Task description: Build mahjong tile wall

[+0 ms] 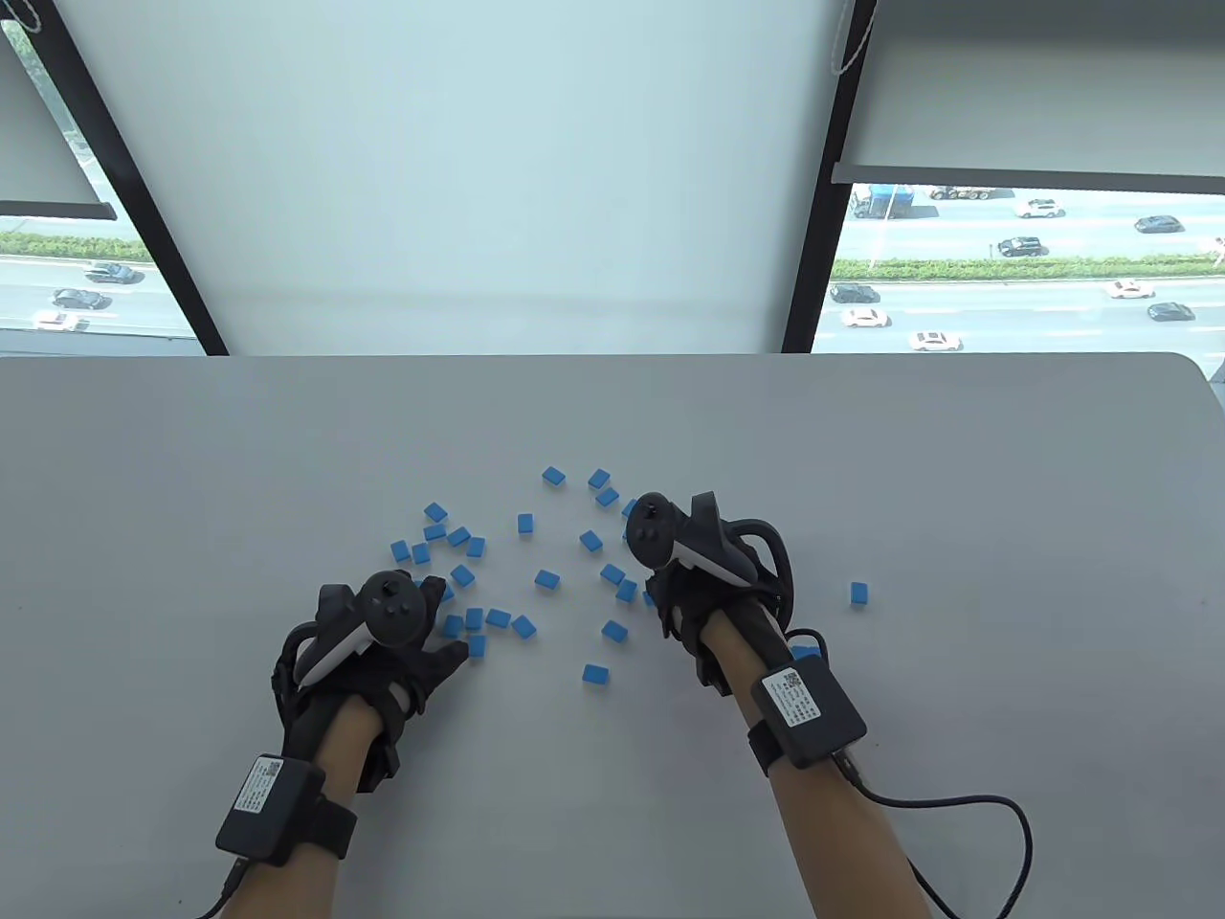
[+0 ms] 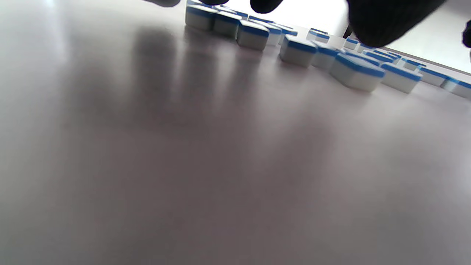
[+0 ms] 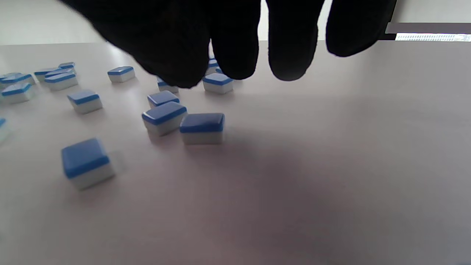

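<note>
My trackers hide my fingers from above. My left hand [image 1: 383, 651] and right hand [image 1: 689, 574] hang loose over scattered blue tiles [image 1: 546, 578], holding nothing. The table [image 1: 1005, 459] has wide bare room around.

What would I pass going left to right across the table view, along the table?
left hand → cluster of blue tiles → lone near tile → right hand → stray tile, all on the table.

Both gloved hands are held palm down: the left hand [image 1: 383, 661] with fingers spread, the right hand [image 1: 699, 574] with fingers hanging relaxed.
</note>
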`<state>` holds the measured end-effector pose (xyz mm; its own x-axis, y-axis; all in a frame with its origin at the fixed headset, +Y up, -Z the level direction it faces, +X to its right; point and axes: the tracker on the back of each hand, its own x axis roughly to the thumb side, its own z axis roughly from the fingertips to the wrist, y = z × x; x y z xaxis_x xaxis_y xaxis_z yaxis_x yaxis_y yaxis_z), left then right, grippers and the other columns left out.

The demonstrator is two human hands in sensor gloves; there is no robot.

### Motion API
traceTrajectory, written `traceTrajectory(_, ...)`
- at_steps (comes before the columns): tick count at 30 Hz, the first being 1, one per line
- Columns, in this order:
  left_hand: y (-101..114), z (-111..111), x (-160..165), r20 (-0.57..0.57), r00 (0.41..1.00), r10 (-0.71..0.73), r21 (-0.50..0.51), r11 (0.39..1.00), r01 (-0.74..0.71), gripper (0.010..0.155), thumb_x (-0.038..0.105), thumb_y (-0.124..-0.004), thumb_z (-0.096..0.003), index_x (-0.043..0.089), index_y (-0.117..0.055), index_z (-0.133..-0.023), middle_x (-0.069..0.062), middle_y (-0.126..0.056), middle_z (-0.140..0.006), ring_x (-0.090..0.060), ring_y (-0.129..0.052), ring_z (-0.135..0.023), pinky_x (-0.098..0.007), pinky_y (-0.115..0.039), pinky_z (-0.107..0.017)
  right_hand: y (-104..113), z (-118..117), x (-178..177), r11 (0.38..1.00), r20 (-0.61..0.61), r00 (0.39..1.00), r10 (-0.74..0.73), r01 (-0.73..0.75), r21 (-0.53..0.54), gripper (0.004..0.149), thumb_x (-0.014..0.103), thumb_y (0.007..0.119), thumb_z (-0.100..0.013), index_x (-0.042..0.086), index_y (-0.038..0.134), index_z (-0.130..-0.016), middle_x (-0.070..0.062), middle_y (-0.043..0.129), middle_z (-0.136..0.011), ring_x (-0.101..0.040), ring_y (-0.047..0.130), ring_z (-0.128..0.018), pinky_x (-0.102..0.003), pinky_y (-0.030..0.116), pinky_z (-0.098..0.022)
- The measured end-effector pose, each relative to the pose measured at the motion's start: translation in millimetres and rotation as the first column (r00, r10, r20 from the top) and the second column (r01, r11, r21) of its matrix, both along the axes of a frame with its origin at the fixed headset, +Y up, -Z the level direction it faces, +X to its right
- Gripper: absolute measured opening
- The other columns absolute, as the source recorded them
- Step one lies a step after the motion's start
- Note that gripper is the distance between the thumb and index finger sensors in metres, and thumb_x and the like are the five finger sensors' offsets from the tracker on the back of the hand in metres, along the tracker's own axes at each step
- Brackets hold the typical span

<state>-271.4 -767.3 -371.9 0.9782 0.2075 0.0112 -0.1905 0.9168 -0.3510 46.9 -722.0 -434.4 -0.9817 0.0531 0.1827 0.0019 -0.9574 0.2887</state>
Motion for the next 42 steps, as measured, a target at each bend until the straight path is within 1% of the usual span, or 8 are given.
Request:
traceTrajectory(4, 1.3, -0.4, -2.4, -0.009, 1.000, -0.001, 0.003, 1.000, 0.001, 0.084, 0.068, -0.065, -0.0426, 0.033, -0.033, -0.112, -0.006, -0.027, -0.120, -0.048, -0.033, -0.106, -0.076, -0.024, -0.065, -10.8, -1.2, 2.3, 0.997, -0.015, 1.000, -0.010, 0.009, -0.074, 0.064, 0.029, 0.089, -0.045, 0.037, 0.062, -0.102, 0.010, 0.074, -0.105, -0.034, 0.074, -0.095, -0.057, 0.063, -0.069)
traceTrajectory(10, 1.8, -0.5, -4.0, -0.015, 1.000, 0.002, 0.006, 1.000, -0.002, 0.085, 0.068, -0.065, -0.0426, 0.032, -0.033, -0.112, -0.006, -0.027, -0.119, -0.048, -0.033, -0.106, -0.076, -0.024, -0.065, -14.4, 2.4, -2.5, 0.997, -0.042, 0.999, -0.016, 0.013, -0.074, 0.064, 0.029, 0.090, -0.044, 0.034, 0.062, -0.102, 0.006, 0.078, -0.098, -0.032, 0.079, -0.089, -0.054, 0.066, -0.067)
traceTrajectory(20, 1.7, -0.1, -4.9, -0.015, 1.000, 0.005, 0.004, 1.000, -0.005, 0.084, 0.068, -0.065, -0.0427, 0.032, -0.032, -0.112, -0.006, -0.027, -0.120, -0.048, -0.033, -0.107, -0.076, -0.024, -0.065, -22.4, 13.1, -14.2, 1.000, -0.090, 0.996, 0.014, -0.015, -0.012, 0.073, 0.033, 0.094, -0.040, 0.019, 0.059, -0.102, 0.001, 0.086, -0.085, -0.031, 0.090, -0.074, -0.051, 0.074, -0.060)
traceTrajectory(27, 1.6, -0.1, -5.1, -0.014, 1.000, 0.002, 0.003, 1.000, -0.002, 0.084, 0.068, -0.065, -0.0428, 0.032, -0.033, -0.112, -0.006, -0.027, -0.119, -0.048, -0.033, -0.106, -0.076, -0.024, -0.065, -26.1, 16.2, -24.4, 0.994, -0.086, 0.991, 0.099, -0.095, 0.054, 0.059, 0.033, 0.092, -0.041, 0.022, 0.069, -0.094, 0.004, 0.089, -0.076, -0.029, 0.092, -0.067, -0.050, 0.076, -0.057)
traceTrajectory(31, 1.6, -0.2, -5.0, -0.015, 1.000, 0.004, 0.004, 1.000, -0.004, 0.084, 0.068, -0.065, -0.0428, 0.032, -0.033, -0.112, -0.006, -0.027, -0.119, -0.048, -0.033, -0.106, -0.076, -0.024, -0.065, -25.4, 17.2, -26.0, 0.988, -0.088, 0.988, 0.127, -0.119, 0.096, 0.059, 0.035, 0.092, -0.040, 0.021, 0.070, -0.093, 0.004, 0.090, -0.074, -0.028, 0.093, -0.064, -0.050, 0.077, -0.056)
traceTrajectory(34, 1.3, 0.0, -4.9, -0.014, 1.000, 0.008, 0.001, 1.000, -0.007, 0.084, 0.068, -0.065, -0.0428, 0.032, -0.033, -0.112, -0.006, -0.027, -0.119, -0.048, -0.033, -0.106, -0.076, -0.024, -0.065, -14.5, 16.4, -19.5, 0.986, -0.073, 0.991, 0.110, -0.100, 0.136, 0.060, 0.035, 0.091, -0.040, 0.021, 0.068, -0.093, 0.004, 0.089, -0.074, -0.027, 0.092, -0.063, -0.049, 0.077, -0.055)
traceTrajectory(36, 1.4, 0.1, -4.9, -0.014, 1.000, 0.008, 0.001, 1.000, -0.008, 0.084, 0.068, -0.065, -0.0427, 0.032, -0.033, -0.112, -0.006, -0.027, -0.119, -0.048, -0.033, -0.106, -0.076, -0.024, -0.065, 0.4, 16.2, -9.7, 0.986, -0.056, 0.997, 0.055, -0.045, 0.163, 0.059, 0.035, 0.090, -0.041, 0.020, 0.068, -0.093, 0.003, 0.088, -0.074, -0.027, 0.092, -0.062, -0.049, 0.077, -0.054)
traceTrajectory(42, 1.6, -0.2, -5.2, -0.013, 1.000, 0.011, 0.006, 1.000, -0.011, 0.084, 0.068, -0.065, -0.0428, 0.032, -0.033, -0.112, -0.006, -0.027, -0.119, -0.048, -0.033, -0.106, -0.076, -0.024, -0.065, 46.2, 16.5, 41.7, 0.960, 0.030, 0.998, -0.046, 0.036, 0.276, 0.059, 0.034, 0.090, -0.041, 0.020, 0.067, -0.094, 0.003, 0.087, -0.074, -0.027, 0.092, -0.060, -0.048, 0.078, -0.052)
